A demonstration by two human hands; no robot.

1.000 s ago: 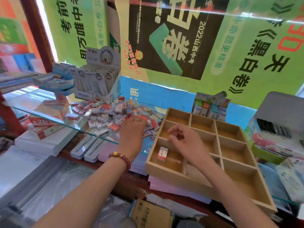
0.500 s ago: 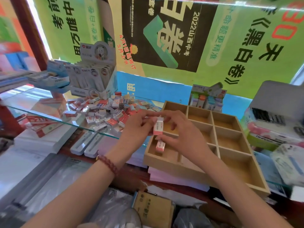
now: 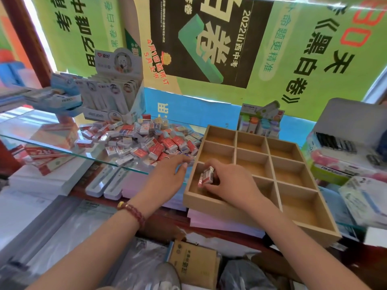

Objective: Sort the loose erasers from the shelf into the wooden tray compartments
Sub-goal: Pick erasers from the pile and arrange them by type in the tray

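A heap of loose red-and-white wrapped erasers (image 3: 144,141) lies on the glass shelf (image 3: 62,150). To its right stands the wooden tray (image 3: 270,181) with nine compartments. My right hand (image 3: 232,183) is down in the near-left compartment, fingers curled round a red-and-white eraser (image 3: 207,175); a second eraser shows just beneath it. My left hand (image 3: 167,174) reaches with extended fingers to the near right edge of the heap, beside the tray's left wall. The other compartments hold nothing.
A display box of pens (image 3: 113,95) stands behind the heap. Small bottles in a pack (image 3: 259,122) sit behind the tray, and boxed stationery (image 3: 343,151) crowds the right. Paper reams (image 3: 48,176) and pen cases (image 3: 106,181) lie below the shelf.
My right hand took the eraser from my left hand above the tray and lowered it into the near-left compartment. My left hand moved back toward the heap.
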